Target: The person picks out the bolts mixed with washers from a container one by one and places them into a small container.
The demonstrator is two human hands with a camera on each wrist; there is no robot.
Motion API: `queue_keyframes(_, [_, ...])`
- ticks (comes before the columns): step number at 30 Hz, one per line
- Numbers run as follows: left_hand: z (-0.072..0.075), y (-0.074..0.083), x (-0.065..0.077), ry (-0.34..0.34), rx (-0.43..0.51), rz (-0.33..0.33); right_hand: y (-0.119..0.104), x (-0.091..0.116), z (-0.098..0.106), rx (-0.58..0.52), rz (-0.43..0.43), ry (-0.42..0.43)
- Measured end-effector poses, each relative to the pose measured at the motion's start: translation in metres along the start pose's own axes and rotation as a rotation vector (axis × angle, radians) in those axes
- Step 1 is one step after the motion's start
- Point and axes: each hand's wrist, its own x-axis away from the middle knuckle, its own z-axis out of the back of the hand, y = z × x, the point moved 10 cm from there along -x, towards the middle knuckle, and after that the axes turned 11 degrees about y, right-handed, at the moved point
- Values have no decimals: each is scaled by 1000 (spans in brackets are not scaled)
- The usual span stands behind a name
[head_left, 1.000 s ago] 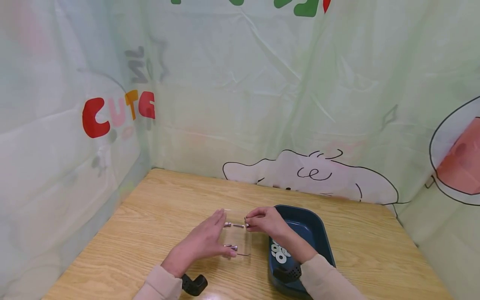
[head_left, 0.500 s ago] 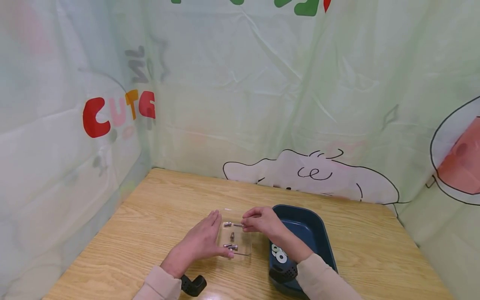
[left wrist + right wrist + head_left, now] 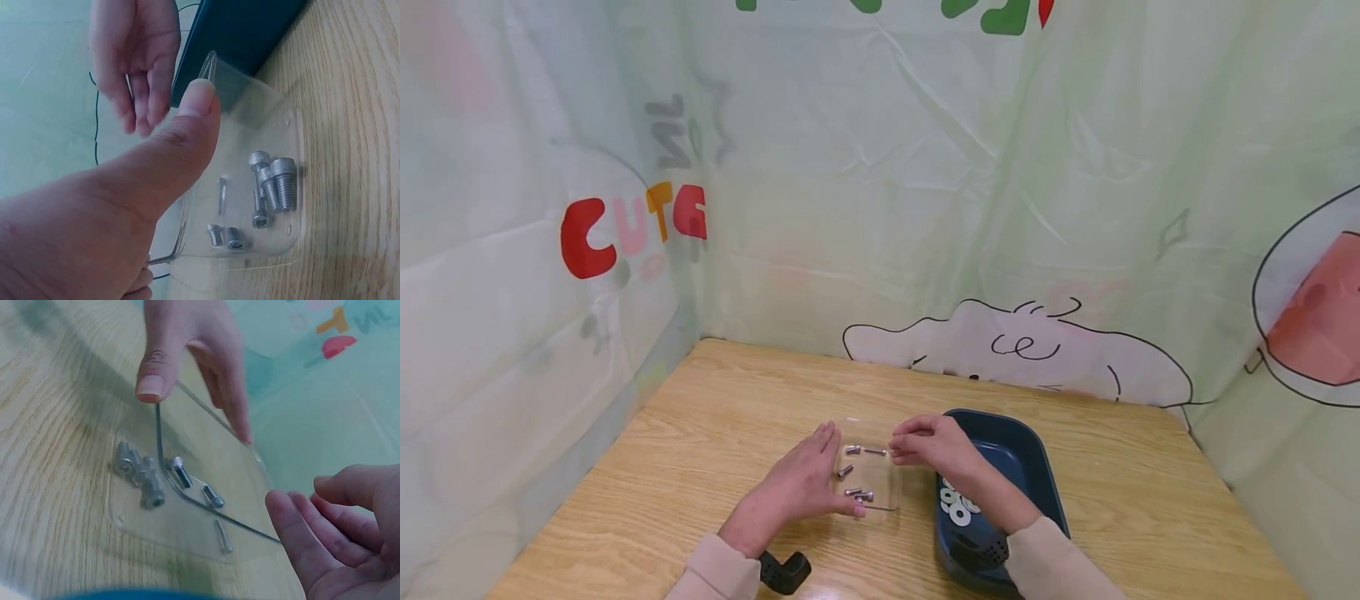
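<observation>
A clear plastic box (image 3: 247,115) stands on the table with several silver socket-head bolts (image 3: 284,184) and a thin screw (image 3: 222,195) on its floor. My left hand (image 3: 801,477) rests against its left side, fingers straight along the wall and thumb (image 3: 199,100) at the rim. At the box's far right corner hovers my right hand (image 3: 938,446), fingers loosely bent. Between its fingertips (image 3: 281,506) and thumb nothing shows. One bolt (image 3: 845,472) lies apart near the left wall, while others (image 3: 863,495) cluster by the left thumb.
A dark blue tray (image 3: 1043,462) stands right of the box, under my right forearm, with several flat washers (image 3: 959,512) in it. Printed curtains (image 3: 887,208) close off the back and left of the wooden table (image 3: 752,383).
My right hand has let go of a bolt, which now lies in the box near the left wall. The left hand has shifted slightly left and stays at the box.
</observation>
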Motion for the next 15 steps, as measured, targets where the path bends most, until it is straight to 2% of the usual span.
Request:
queue_keyframes(7, [0,-3,1,-14,40,24,5,12,33,-46,4,10])
queue_keyframes(15, [6,-7,-1,-22,22,42,8,21,69,-52,10,19])
